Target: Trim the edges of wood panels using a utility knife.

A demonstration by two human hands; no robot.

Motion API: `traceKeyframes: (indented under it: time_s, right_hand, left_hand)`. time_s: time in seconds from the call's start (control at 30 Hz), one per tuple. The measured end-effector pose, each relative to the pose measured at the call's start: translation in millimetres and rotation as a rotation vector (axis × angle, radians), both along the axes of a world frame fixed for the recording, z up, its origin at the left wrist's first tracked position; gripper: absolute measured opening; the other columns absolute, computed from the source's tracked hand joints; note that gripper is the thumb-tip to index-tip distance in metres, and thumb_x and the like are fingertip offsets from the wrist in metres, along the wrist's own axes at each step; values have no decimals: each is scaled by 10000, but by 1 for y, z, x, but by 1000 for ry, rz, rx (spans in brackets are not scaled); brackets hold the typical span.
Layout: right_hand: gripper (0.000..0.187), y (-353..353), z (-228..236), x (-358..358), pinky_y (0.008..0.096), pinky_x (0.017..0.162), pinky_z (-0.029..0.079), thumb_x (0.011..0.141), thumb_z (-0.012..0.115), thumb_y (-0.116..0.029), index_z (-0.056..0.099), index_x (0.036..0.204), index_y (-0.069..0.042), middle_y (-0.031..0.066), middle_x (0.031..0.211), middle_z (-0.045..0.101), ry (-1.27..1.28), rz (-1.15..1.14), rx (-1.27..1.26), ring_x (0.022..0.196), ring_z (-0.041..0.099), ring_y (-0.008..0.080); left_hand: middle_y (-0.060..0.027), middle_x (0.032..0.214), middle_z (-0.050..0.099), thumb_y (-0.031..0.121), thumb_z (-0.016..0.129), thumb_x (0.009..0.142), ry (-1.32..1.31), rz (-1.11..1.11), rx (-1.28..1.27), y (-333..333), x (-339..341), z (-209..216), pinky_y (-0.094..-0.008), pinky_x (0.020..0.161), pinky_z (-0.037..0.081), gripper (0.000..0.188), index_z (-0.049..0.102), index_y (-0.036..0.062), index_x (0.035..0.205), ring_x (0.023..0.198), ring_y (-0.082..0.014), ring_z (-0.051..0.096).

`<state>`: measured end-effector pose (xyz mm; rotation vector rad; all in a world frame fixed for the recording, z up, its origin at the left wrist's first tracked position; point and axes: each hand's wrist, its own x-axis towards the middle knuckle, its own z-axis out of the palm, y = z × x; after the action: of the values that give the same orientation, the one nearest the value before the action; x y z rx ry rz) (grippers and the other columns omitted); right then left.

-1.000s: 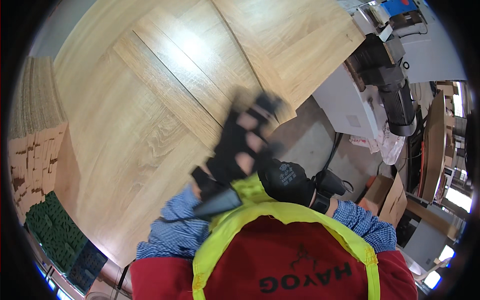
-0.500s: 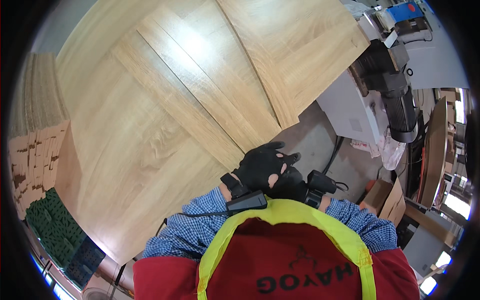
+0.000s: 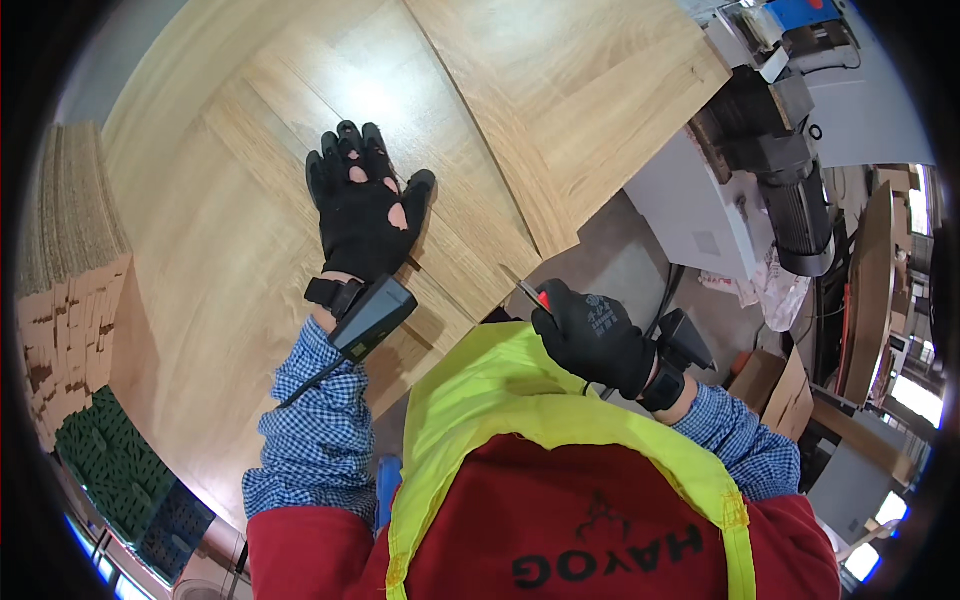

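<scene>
My left hand (image 3: pixel 365 215), in a black glove with holes in it, lies flat on the wood-grain boards with its fingers stretched out. Under it is a narrow board (image 3: pixel 455 240), one of several lying on a larger wood-grain panel (image 3: pixel 200 330). Close to the boards' near edge, my right hand (image 3: pixel 597 335), also gloved in black, is closed around a small knife (image 3: pixel 527 291). Its thin metal blade points up and left over the end of a board, and a bit of red handle shows. I cannot tell whether the blade touches the wood.
At the left stand a tall stack of cardboard sheets (image 3: pixel 75 250) and a green perforated crate (image 3: pixel 110 450). A black motor (image 3: pixel 795 215) on a grey machine stands at the right, with plastic bags (image 3: pixel 785 300) beside it. An open carton (image 3: pixel 775 390) sits lower right.
My hands were together at the boards' near edge. Now the left has moved up and left onto the boards, and the right has drawn apart with the knife showing.
</scene>
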<state>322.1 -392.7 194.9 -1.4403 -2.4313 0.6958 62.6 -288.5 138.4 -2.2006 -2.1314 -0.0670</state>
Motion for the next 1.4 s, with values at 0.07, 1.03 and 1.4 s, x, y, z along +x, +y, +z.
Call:
traceKeyframes:
  time_s: [0.07, 1.03, 1.4]
  right_hand:
    - [179, -1, 0, 3, 436, 485, 453, 908, 569, -191, 514, 949, -26, 142, 642, 582, -14, 10, -97, 533, 579, 334]
    - [207, -6, 9, 2, 405, 495, 485, 890, 578, -184, 549, 998, -10, 122, 670, 603, -141, 69, -65, 534, 598, 293]
    - [171, -3, 8, -1, 347, 430, 410, 856, 628, -144, 598, 951, -5, 69, 630, 514, -289, 215, 239, 458, 512, 198]
  left_hand:
    - [-256, 1538, 245, 528, 426, 958, 10, 25, -15, -4, 0, 1, -503, 1179, 84, 780, 214, 24, 1514, 1442, -411, 181]
    - [-209, 1549, 268, 680, 513, 850, -128, 45, -29, -6, -5, 22, -468, 1169, 165, 949, 298, 10, 1487, 1441, -356, 232]
    - [-186, 1365, 514, 178, 644, 877, -686, -225, 323, -15, 27, 28, -447, 1108, 300, 570, 442, -4, 1378, 1261, -366, 465]
